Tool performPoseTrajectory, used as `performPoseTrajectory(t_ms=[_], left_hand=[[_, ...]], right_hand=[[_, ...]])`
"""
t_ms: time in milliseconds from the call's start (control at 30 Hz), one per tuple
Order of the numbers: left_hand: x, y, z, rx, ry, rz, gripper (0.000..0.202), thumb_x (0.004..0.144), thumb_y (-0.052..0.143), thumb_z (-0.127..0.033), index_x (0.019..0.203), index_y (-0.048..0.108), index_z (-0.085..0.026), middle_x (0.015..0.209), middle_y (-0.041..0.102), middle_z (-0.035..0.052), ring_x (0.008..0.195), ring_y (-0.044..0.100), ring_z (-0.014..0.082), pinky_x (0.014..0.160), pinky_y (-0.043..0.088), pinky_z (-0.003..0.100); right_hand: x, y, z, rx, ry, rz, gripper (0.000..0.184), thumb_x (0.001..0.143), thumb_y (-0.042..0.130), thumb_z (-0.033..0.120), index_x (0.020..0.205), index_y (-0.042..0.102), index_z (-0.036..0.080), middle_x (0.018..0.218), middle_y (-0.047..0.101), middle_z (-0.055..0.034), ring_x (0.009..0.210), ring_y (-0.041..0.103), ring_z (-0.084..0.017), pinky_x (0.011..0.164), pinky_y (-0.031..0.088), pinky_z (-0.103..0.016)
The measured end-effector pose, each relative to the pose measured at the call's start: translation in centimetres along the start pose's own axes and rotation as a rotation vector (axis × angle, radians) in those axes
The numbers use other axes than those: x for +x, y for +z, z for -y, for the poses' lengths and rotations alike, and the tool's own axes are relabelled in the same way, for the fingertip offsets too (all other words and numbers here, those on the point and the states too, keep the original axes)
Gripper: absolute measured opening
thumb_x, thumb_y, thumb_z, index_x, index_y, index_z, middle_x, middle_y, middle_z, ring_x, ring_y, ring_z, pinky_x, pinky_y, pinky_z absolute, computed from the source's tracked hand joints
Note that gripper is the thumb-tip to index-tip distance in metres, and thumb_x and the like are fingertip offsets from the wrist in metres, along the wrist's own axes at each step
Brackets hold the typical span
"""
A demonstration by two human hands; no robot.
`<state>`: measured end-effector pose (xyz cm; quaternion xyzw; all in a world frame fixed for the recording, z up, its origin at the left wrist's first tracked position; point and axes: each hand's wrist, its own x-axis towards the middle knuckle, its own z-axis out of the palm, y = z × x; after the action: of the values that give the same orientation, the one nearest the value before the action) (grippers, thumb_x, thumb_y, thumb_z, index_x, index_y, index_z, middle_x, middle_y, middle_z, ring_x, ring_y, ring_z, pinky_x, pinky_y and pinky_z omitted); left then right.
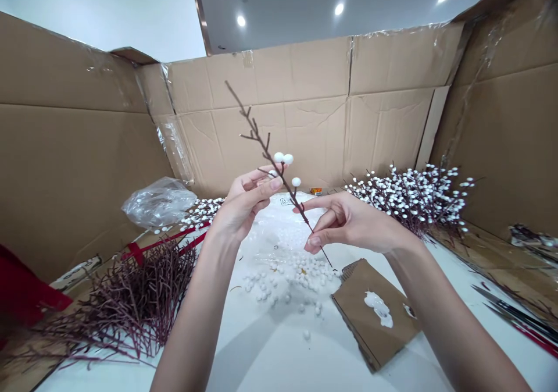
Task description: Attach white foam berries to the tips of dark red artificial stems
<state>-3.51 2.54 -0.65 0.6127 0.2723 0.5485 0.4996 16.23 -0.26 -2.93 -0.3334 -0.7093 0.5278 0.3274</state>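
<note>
A dark brown artificial twig (260,139) slants across the middle, its bare tip up to the left and its thin wire end down to the right. Several white berries (288,159) sit on its lower side shoots. My left hand (246,197) is closed, thumb and fingers pinched at one white berry beside the stem. My right hand (340,223) pinches the lower stem between thumb and finger. Beneath the hands, loose white berries (261,287) lie scattered on the white table. By my right forearm, a cardboard piece (361,328) carries a blob of white paste (378,309).
Bare twigs (139,299) are heaped at left, near a clear plastic bag (159,202). A bunch of berried twigs (410,197) stands at back right. Scissors or pliers-like dark tools (514,310) lie at far right. Tall cardboard walls (305,78) enclose the table.
</note>
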Motion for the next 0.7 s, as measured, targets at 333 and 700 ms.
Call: performPoseTrajectory(t_ms=[333,700], left_hand=[[0.03,-0.85,-0.05,0.09,-0.061,0.038,0.018,0.062,0.08,-0.025,0.072,0.068,-0.016,0.049,0.033,-0.0078,0.045,0.02,0.0026,0.04,0.01,0.019],[0.2,-0.83,0.48,0.177,-0.07,0.059,0.016,0.069,0.074,-0.023,0.085,0.074,-0.02,0.05,0.031,-0.0079,0.045,0.021,0.0031,0.043,0.012,0.02]], right_hand=[[0.41,-0.38,-0.14,0.096,-0.057,-0.22,0.059,0.061,0.083,0.03,0.111,0.059,0.011,0.072,0.076,-0.0069,0.071,0.072,-0.018,0.073,0.056,-0.031],[0.69,-0.48,-0.18,0.064,-0.086,-0.279,0.037,0.055,0.084,0.028,0.086,0.07,0.016,0.066,0.075,-0.0032,0.067,0.07,-0.016,0.07,0.052,-0.028]])
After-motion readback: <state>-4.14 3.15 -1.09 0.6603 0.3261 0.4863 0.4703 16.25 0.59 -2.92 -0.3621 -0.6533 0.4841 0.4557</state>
